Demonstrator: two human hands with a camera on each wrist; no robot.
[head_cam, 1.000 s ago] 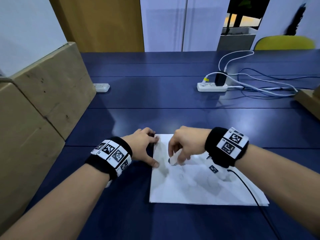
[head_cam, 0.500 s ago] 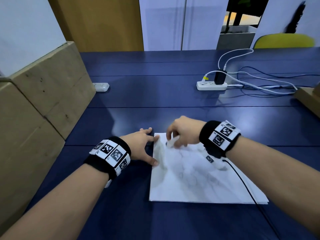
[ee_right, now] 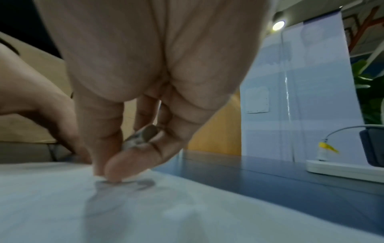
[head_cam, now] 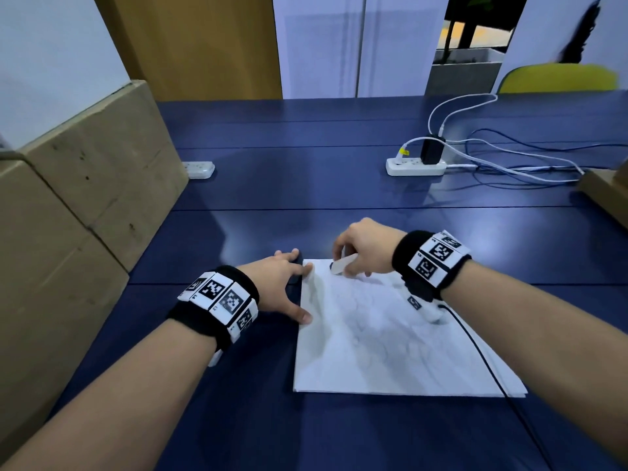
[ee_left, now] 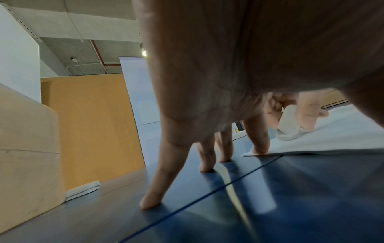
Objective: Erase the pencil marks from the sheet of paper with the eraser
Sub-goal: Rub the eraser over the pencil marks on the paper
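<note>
A white sheet of paper with faint grey pencil smudges lies on the blue table. My right hand pinches a white eraser and presses its tip on the sheet's far left corner. The eraser also shows in the left wrist view, standing on the paper; in the right wrist view only part of the eraser shows between the fingers above the paper. My left hand lies spread with straight fingers, its index fingertip on the sheet's left edge, the others on the table.
Cardboard boxes stand along the left side. A white power strip with a black plug and trailing cables lies at the back right, a small white block at the back left. A black cable runs from my right wrist.
My right hand has slid the eraser away from me, from the sheet's left middle up to its far left corner. The left hand has kept its place on the sheet's left edge.
</note>
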